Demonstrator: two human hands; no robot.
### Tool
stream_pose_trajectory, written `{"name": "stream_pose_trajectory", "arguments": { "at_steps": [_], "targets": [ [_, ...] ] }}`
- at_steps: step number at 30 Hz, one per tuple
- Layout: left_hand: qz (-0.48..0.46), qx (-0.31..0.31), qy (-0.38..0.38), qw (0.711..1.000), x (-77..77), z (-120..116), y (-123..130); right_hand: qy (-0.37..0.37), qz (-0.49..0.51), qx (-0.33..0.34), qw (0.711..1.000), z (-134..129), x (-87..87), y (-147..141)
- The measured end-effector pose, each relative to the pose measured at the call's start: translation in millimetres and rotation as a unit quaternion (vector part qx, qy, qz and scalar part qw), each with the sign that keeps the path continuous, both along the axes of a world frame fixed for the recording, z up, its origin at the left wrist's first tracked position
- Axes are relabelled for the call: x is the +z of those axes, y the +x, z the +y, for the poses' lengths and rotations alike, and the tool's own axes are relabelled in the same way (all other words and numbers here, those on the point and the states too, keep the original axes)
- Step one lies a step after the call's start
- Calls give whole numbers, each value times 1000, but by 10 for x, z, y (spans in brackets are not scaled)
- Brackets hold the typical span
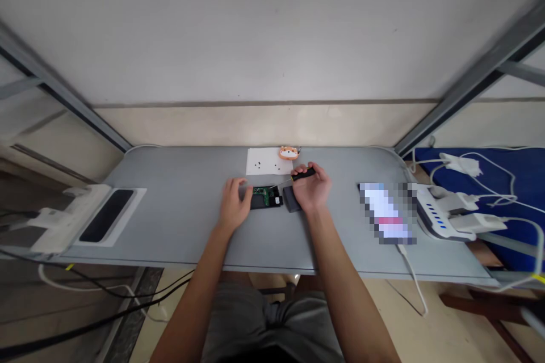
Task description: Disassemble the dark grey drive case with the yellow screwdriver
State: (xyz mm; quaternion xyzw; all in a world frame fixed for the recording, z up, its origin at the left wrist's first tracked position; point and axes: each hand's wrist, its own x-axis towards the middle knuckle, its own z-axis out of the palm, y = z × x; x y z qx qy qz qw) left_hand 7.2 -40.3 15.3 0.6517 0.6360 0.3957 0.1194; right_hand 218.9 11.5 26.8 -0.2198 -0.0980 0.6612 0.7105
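Observation:
An opened phone-like device (266, 197) with a green circuit board lies at the middle of the grey table. My left hand (235, 202) grips its left end, thumb along the edge. My right hand (313, 188) is palm up, fingers curled round the black handle of a screwdriver (303, 174). The thin shaft points left, and its tip is over the top part of the board. Beneath my right hand, a dark grey flat piece (291, 199) lies just right of the device, partly hidden.
Behind the device, a white sheet (264, 161) holds several tiny dark screws and an orange animal-faced case (289, 152). Power strips (440, 216) (63, 227) stand at both sides. A black phone (107, 216) lies left; a lit, pixelated phone (386, 212) lies right.

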Motion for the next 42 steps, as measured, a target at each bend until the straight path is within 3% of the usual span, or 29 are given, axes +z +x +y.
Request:
{"name": "stream_pose_trajectory", "arguments": {
  "at_steps": [3,6,8,10,11,13,15,18,19,21,26,29,32,35,39,42],
  "targets": [
    [94,-79,18,992,13,-90,93,-7,4,-21,1000,15,18,22],
    [158,-187,-21,969,46,-101,221,18,-23,-97,995,5,105,110],
    [174,-225,-35,958,41,-64,266,74,-89,-185,976,-61,200,218],
    [170,-234,-38,957,20,-9,252,136,-210,-256,934,-193,294,340],
    [162,-240,-43,956,11,21,227,153,-294,-265,906,-279,327,394],
    [141,-250,-50,957,10,81,166,175,-489,-188,834,-459,345,471],
    [122,-258,-54,957,42,138,120,193,-652,-119,724,-611,287,494],
    [81,-254,-56,962,141,210,121,195,-800,-107,558,-759,90,442],
    [67,-248,-54,965,181,223,137,190,-823,-114,522,-793,11,413],
    [47,-235,-45,970,259,215,180,180,-849,-126,481,-856,-141,359],
    [58,-256,-1,965,323,-110,272,166,-862,-136,459,-980,-366,312],
    [107,-305,-6,946,214,-413,287,157,-863,-132,463,-997,-399,323],
    [149,-316,-5,937,79,-615,292,165,-860,-131,464,-987,-400,332],
    [163,-320,-13,933,19,-668,319,175,-858,-128,466,-985,-397,341],
    [166,-337,-22,926,62,-604,348,165,-857,-134,469,-994,-408,359],
    [152,-303,6,941,111,-499,285,156,-856,-131,475,-997,-421,370]
  ]
}}
